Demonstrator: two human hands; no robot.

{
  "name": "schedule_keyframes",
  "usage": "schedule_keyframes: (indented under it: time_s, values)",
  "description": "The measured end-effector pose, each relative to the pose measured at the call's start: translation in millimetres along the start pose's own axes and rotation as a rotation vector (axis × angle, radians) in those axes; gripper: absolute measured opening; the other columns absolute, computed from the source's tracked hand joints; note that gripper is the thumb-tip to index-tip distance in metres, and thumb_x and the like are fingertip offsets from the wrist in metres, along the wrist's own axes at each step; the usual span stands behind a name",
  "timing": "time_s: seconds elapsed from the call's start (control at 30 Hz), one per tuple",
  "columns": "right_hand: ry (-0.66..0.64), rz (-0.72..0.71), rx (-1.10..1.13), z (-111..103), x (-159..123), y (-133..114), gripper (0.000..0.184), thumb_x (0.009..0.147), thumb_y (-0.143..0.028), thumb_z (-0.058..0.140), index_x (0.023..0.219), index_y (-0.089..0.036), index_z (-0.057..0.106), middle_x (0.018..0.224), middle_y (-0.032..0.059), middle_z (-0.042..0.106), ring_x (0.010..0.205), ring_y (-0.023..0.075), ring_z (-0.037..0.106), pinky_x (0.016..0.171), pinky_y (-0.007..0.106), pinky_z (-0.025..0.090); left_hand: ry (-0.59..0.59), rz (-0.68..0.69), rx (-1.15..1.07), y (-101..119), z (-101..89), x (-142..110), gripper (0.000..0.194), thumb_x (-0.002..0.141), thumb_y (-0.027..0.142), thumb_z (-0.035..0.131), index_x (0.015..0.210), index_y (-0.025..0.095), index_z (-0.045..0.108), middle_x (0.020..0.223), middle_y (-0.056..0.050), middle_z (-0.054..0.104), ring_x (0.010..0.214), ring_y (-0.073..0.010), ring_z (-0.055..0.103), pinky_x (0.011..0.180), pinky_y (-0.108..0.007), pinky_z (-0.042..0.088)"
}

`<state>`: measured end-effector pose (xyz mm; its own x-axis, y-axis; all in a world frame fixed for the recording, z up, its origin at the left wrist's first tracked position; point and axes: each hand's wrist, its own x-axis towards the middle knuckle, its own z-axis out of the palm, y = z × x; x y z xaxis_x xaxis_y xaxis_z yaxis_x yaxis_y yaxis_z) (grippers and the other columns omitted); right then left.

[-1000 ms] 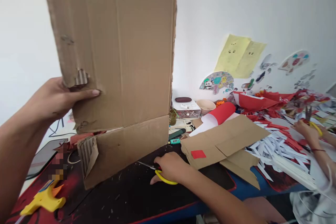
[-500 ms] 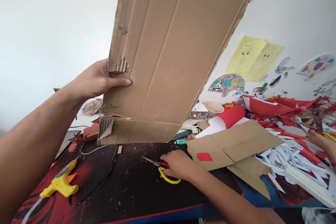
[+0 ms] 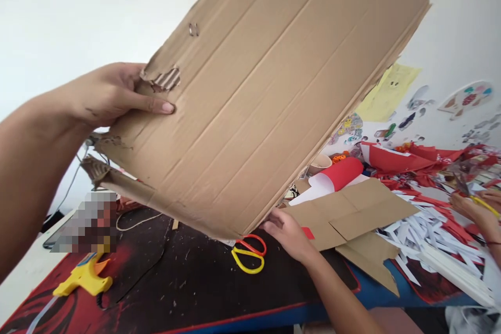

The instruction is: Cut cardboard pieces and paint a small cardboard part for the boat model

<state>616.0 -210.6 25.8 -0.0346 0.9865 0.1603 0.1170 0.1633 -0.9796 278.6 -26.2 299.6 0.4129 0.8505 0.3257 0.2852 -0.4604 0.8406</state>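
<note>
A large sheet of corrugated cardboard point(image 3: 250, 99), torn along its edges and bent at the lower flap, is held up at a tilt above the table. My left hand point(image 3: 117, 91) grips its left edge, thumb on the near face beside a torn patch. At the sheet's lower right edge is my right hand point(image 3: 284, 232), its fingertips partly behind the board and its thumb below. Scissors point(image 3: 249, 258) with one red and one yellow handle lie on the dark mat just left of my right hand; their blades are hidden under the cardboard.
A yellow glue gun point(image 3: 86, 276) lies on the mat point(image 3: 188, 292) at left. Right of the sheet are cut cardboard pieces point(image 3: 352, 214), a red paper roll point(image 3: 344, 173) and heaped white paper strips point(image 3: 426, 235). At far right, another person's hand point(image 3: 475, 214) holds scissors.
My right hand has let go of the scissors, leaving them on the mat, and moved up to the cardboard's lower edge. The sheet has tilted further, its top leaning right.
</note>
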Motion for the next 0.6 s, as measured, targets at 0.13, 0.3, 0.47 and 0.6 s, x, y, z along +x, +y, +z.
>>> schedule_keyframes:
  time_s: [0.13, 0.3, 0.47, 0.6]
  values:
    - [0.038, -0.087, 0.270, -1, -10, -19, 0.091, 0.072, -0.096, 0.082, 0.125, -0.021, 0.077, 0.114, 0.0128, 0.084, 0.115, 0.0322, 0.080, 0.106, 0.050, 0.062, -0.058, -0.135, 0.039, -3, -13.4, 2, 0.080, 0.041, 0.049, 0.105, 0.111, 0.019, 0.081, 0.091, -0.007, 0.084, 0.108, -0.0474, 0.081, 0.096, -0.067, 0.067]
    - [0.294, -0.042, 0.524, 13, -7, -40, 0.080, 0.054, -0.091, 0.096, 0.097, -0.025, 0.081, 0.097, 0.0097, 0.087, 0.115, 0.0373, 0.082, 0.103, 0.056, 0.066, -0.316, -0.212, 0.136, -6, -15.8, 11, 0.054, 0.052, 0.057, 0.099, 0.089, 0.021, 0.085, 0.084, -0.011, 0.084, 0.117, -0.0498, 0.078, 0.099, -0.069, 0.066]
    - [0.480, -0.010, 0.625, 27, 1, -49, 0.067, 0.055, -0.061, 0.110, 0.103, -0.022, 0.085, 0.097, 0.0086, 0.089, 0.111, 0.0379, 0.084, 0.106, 0.060, 0.067, -0.411, -0.148, 0.183, 3, -7.4, 19, 0.054, 0.060, 0.058, 0.097, 0.097, 0.020, 0.085, 0.088, -0.008, 0.085, 0.105, -0.0429, 0.082, 0.094, -0.065, 0.068]
    - [0.610, -0.054, 0.664, 23, 2, -56, 0.071, 0.053, -0.055, 0.111, 0.109, -0.020, 0.086, 0.105, 0.0105, 0.089, 0.114, 0.0390, 0.083, 0.106, 0.061, 0.067, -0.245, -0.066, 0.254, 18, -11.6, 16, 0.091, 0.056, 0.074, 0.097, 0.124, 0.017, 0.080, 0.110, -0.009, 0.085, 0.117, -0.0412, 0.078, 0.106, -0.064, 0.063]
